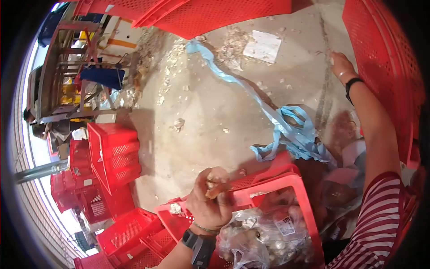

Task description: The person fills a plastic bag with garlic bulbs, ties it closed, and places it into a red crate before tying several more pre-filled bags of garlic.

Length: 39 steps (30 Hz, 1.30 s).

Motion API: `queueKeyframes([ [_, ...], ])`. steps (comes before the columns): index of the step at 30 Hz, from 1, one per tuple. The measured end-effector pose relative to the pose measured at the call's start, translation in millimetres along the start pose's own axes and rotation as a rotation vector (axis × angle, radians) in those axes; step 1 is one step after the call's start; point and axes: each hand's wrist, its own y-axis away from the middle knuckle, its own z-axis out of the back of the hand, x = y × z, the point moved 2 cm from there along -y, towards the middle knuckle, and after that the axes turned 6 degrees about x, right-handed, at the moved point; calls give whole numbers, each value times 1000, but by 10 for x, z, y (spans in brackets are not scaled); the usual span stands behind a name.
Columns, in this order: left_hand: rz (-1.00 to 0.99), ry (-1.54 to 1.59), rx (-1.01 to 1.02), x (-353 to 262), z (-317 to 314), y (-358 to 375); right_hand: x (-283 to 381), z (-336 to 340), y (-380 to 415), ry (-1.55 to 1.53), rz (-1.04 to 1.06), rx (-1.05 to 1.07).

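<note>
My left hand, with a dark watch on the wrist, is raised over the rim of a red crate. Its fingers curl round something small and pale that I cannot make out. Inside the crate lies a clear plastic bag of round whitish pieces, with a white printed label on it. My right hand reaches far forward at the right, beside a tall red crate. A black band circles that wrist. Its fingers are small and partly turned away, so their grip cannot be made out.
Long light-blue plastic strips trail over the concrete floor. Papery scraps and a white sheet lie farther off. Red crates are stacked at the left, near a metal-framed table. Another red crate stands at the top.
</note>
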Motion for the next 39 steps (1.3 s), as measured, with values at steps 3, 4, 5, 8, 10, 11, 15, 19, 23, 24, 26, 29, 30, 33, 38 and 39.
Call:
queueKeyframes([
  [3,-21,96,-113,-19,-14,-27,82,-3,275,62,22,119],
  [4,-121,39,-101,-15,7,-63,172,75,447,2,30,87],
  [5,-121,58,-123,-24,18,-62,316,159,662,-55,40,51],
  [8,0,13,-83,-77,74,-40,712,305,1451,-1499,-63,282],
  [10,-16,27,-123,-54,54,-13,1175,865,2232,-1910,-10,460],
  [11,-15,3,-144,-49,30,-6,1370,1197,2611,-2069,13,622],
  [15,-3,137,-181,-21,50,112,1864,1994,3821,-2136,396,836],
  [19,8,1389,-255,-153,355,590,2162,2327,4622,-2175,474,982],
  [23,8,2100,98,-414,994,1535,2393,2443,5156,-2073,621,933],
  [24,63,2075,139,-441,1139,1748,2428,2459,5272,-2055,557,938],
  [26,7,2107,140,-406,1256,2070,2505,2306,5456,-2105,543,898],
  [29,-26,2073,97,-323,1361,2367,2483,1968,5651,-2169,455,938],
  [30,-15,2110,93,-277,1359,2416,2438,1827,5696,-2197,375,987],
  [33,-5,2110,77,-189,1316,2487,2377,1552,5708,-2140,217,1040],
  [38,59,1972,85,-124,1310,2621,2457,1251,5665,-2032,-22,1096],
  [39,59,1973,78,-99,1313,2639,2485,1241,5661,-1967,-57,1071],
])
